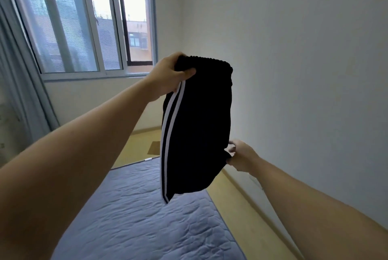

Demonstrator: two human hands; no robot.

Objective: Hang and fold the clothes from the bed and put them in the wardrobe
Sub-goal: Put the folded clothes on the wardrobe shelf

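Black shorts [199,129] with two white side stripes hang in the air above the bed [147,213]. My left hand [168,74] grips the elastic waistband at its top left corner. Lower down, my right hand [241,155] pinches the right edge of the shorts near the leg. The shorts hang doubled over, stripes along the left side. The wardrobe is out of view.
The bed has a blue-grey quilted cover. A large window [84,18] fills the far left wall, with a curtain [19,83] at its left. A white wall [294,60] runs on the right, with a strip of wooden floor [241,207] between it and the bed.
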